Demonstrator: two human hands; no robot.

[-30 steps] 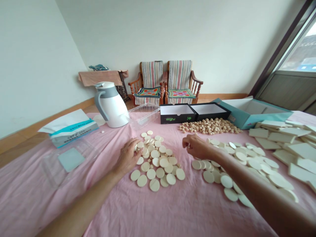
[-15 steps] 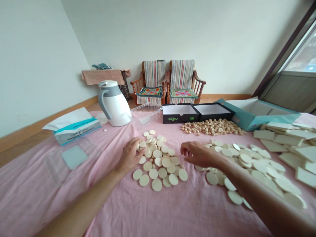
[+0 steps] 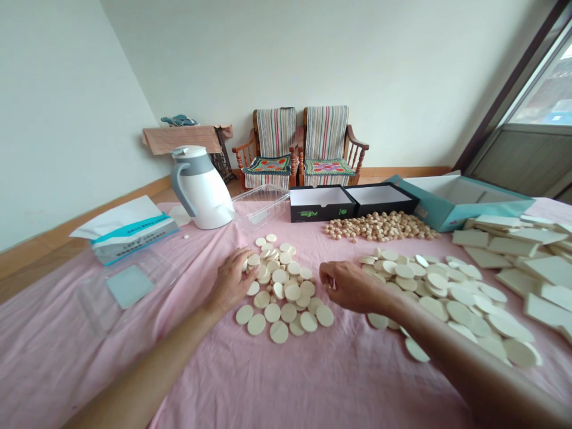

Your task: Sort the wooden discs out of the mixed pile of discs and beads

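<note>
A loose pile of pale round wooden discs [image 3: 279, 313] lies on the pink cloth before me. At its left edge rests my left hand [image 3: 233, 277], touching the discs. Its thumb stands apart from the fingers, with pale discs showing in the gap. On the pile's right side is my right hand [image 3: 346, 286], its fingers curled downward. Whatever those fingertips hold, if anything, is hidden. A bigger heap of larger pale discs [image 3: 460, 313] spreads beside and partly behind my right forearm. Small brownish bits show between discs in the central pile.
Small wooden balls [image 3: 379, 226] are heaped in front of two black boxes [image 3: 322, 205]. Right of these are a blue box [image 3: 473, 208] and stacked pale tiles [image 3: 509, 244]. On the left stand a white jug [image 3: 208, 193], a tissue pack [image 3: 134, 229] and clear plastic trays [image 3: 261, 205].
My right hand has come slightly nearer to me and closer to the central pile. My left hand keeps its place at the discs. The whole view has shifted a little.
</note>
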